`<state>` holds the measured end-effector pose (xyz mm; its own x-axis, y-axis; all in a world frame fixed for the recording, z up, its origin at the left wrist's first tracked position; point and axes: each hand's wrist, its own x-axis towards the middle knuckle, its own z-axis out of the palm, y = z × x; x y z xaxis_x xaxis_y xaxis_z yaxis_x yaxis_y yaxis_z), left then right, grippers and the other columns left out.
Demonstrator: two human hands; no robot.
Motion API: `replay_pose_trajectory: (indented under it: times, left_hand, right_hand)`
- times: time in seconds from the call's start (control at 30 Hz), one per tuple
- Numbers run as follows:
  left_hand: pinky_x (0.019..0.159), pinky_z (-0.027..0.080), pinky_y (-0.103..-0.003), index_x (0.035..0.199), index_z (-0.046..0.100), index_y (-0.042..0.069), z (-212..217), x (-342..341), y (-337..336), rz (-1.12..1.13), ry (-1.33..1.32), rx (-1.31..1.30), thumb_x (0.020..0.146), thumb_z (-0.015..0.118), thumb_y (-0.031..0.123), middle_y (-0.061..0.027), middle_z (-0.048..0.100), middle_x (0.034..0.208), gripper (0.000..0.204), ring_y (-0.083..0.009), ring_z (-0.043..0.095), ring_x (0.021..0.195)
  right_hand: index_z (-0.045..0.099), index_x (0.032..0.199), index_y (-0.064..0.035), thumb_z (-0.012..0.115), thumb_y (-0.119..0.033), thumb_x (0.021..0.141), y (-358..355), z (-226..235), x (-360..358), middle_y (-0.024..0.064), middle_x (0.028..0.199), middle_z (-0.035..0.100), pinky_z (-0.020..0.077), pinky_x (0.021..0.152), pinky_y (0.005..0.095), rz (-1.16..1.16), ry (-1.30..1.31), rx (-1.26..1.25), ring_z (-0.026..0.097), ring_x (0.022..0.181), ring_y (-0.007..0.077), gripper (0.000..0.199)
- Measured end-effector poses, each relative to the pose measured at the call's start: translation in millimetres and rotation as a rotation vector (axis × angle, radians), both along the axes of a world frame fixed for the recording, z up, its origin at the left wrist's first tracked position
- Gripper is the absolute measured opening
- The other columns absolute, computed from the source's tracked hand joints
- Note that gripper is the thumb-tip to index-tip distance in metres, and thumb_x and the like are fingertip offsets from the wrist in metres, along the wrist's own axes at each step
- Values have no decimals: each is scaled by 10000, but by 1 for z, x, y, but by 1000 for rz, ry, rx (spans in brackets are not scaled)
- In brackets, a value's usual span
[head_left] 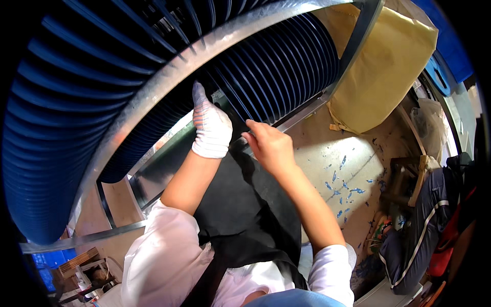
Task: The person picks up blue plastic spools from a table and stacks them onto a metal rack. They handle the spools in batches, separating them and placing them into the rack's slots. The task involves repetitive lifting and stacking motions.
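Under the curved grey metal frame (169, 77), the white-gloved left hand (210, 128) presses flat, fingers straight, holding nothing, against the ribbed blue pleated bellows (276, 66). The bare right hand (268, 146) pinches its lower edge; the pleats look soft and floppy, best gripped by the rim.

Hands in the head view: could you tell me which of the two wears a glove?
The left hand wears a white knit glove and reaches up to the blue ribbed bellows; the right hand is bare.

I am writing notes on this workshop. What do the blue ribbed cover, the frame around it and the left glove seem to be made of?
Blue ribbed cover: probably coated fabric or rubber, matte, evenly pleated.
Frame: bare metal, grey with dull glare.
Glove on left hand: white knitted cloth, likely cotton.
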<state>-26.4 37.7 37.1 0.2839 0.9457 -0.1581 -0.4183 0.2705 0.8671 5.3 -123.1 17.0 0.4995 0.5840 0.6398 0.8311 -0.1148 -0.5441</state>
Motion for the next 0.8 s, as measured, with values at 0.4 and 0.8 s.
replay_pose_trajectory:
  times: [0.4, 0.8]
  left_hand:
    - [1112, 190, -316, 1440, 324, 36, -15, -56, 28, 111, 424, 272, 952, 441, 426, -101, 351, 1470, 635, -199, 317, 1329]
    - [1072, 298, -297, 1366, 446, 34, 3, -118, -10, -681, 604, 446, 973, 479, 368, -102, 486, 1354, 516, -203, 431, 1255]
  right_hand:
    - [610, 952, -75, 663, -40, 782, 9, 35, -25, 131, 742, 632, 496, 561, 378, -200, 180, 65, 630, 643, 306, 181]
    - [565, 814, -94, 626, -137, 686, -125, 161, -21, 2, 749, 519, 459, 698, 263, 637, -512, -140, 554, 756, 151, 148]
